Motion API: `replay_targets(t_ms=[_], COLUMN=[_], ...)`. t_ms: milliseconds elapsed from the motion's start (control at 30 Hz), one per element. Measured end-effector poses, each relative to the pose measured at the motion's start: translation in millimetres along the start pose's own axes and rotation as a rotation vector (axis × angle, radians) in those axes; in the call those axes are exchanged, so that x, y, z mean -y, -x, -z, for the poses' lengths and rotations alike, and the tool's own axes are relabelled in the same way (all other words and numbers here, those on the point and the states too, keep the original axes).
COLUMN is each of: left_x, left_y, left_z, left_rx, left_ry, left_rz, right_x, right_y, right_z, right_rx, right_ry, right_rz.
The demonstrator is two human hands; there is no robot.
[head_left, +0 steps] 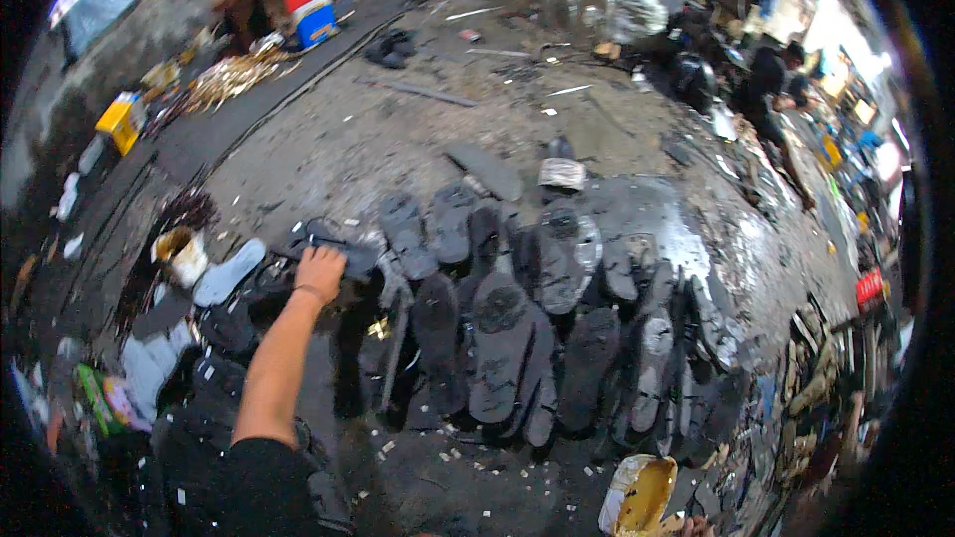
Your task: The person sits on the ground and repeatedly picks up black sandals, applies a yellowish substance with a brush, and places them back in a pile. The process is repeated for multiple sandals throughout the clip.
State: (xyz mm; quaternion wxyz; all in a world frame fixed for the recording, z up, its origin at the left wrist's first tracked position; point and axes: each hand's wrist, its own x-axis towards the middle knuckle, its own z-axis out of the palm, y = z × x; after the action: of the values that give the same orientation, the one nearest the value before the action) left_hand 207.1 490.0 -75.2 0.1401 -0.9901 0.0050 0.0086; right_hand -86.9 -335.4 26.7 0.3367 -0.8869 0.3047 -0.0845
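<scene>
My left hand [320,273] reaches forward, its fingers curled over the near edge of a black sandal sole [348,251] at the far left of a cluster of soles. Dark soles lie in rows before me, such as a large one [502,348] in the middle, many with rough black smears. At the bottom edge my right hand [699,527] shows only in part, its fingers closed around something small and pale beside an open tub [642,497] of yellow-brown paste. What it grips is mostly cut off.
A stained white pot [182,256] and pale grey insoles [230,273] lie to the left. A white block [562,174] stands behind the soles. Farther off are a seated person, a red and blue crate [312,0] and a clear plastic-wrapped bundle [602,8]. Scraps litter the floor.
</scene>
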Motion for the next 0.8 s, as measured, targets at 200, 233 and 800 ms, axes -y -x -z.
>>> replay_targets(t_ms=[200,233,800], left_x=[-9,-40,-302], left_y=[100,116,394], left_z=[176,202,151], left_rx=[-0.161,-0.152,0.248], left_ry=[0.142,0.193,0.923], left_rz=[-0.496,-0.554,-0.188], right_x=[0,29,-8], right_y=[7,15,51], right_z=[-4,10,-5], right_rx=[-0.008,-0.011,0.320], right_ry=[-0.279,-0.264,0.156], right_rz=[-0.023,-0.177,0.168])
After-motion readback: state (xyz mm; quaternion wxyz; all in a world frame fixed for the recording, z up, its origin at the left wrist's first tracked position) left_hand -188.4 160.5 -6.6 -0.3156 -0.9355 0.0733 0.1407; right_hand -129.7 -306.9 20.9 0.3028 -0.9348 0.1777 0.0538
